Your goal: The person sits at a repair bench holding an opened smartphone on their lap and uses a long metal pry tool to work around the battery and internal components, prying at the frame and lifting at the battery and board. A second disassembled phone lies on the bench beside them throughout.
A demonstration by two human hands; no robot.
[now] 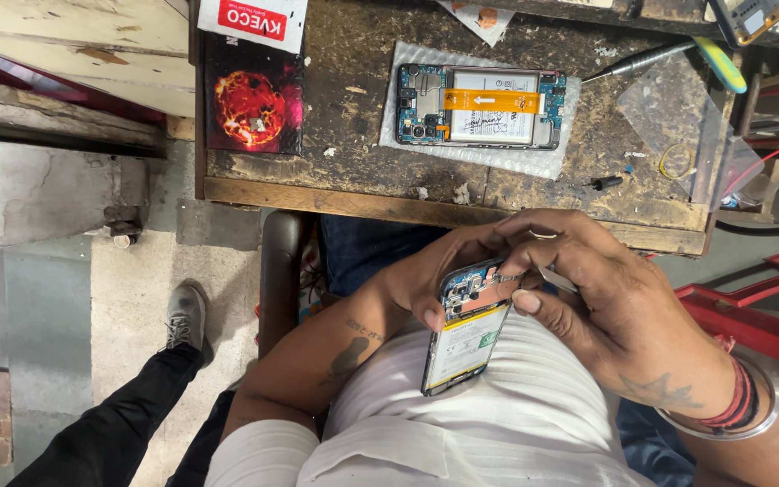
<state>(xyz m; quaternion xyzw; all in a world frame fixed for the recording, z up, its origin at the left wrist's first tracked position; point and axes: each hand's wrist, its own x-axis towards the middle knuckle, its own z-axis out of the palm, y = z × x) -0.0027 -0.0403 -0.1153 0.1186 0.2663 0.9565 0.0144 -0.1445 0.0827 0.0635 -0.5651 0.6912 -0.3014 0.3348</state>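
Note:
My left hand grips an opened phone by its upper edge, back cover off, battery and circuit board showing. The phone rests tilted against my white shirt. My right hand hovers over the phone's top end, fingers pinched on a thin light-coloured pry tool whose tip touches the board area. A second opened phone with an orange flex cable lies flat on a bubble-wrap sheet on the wooden workbench.
A screwdriver with a yellow-green handle lies at the bench's back right beside a clear plastic bag. A dark box with a red fiery picture sits at the left. Another person's leg and grey shoe stand on the floor. Red metal frame at right.

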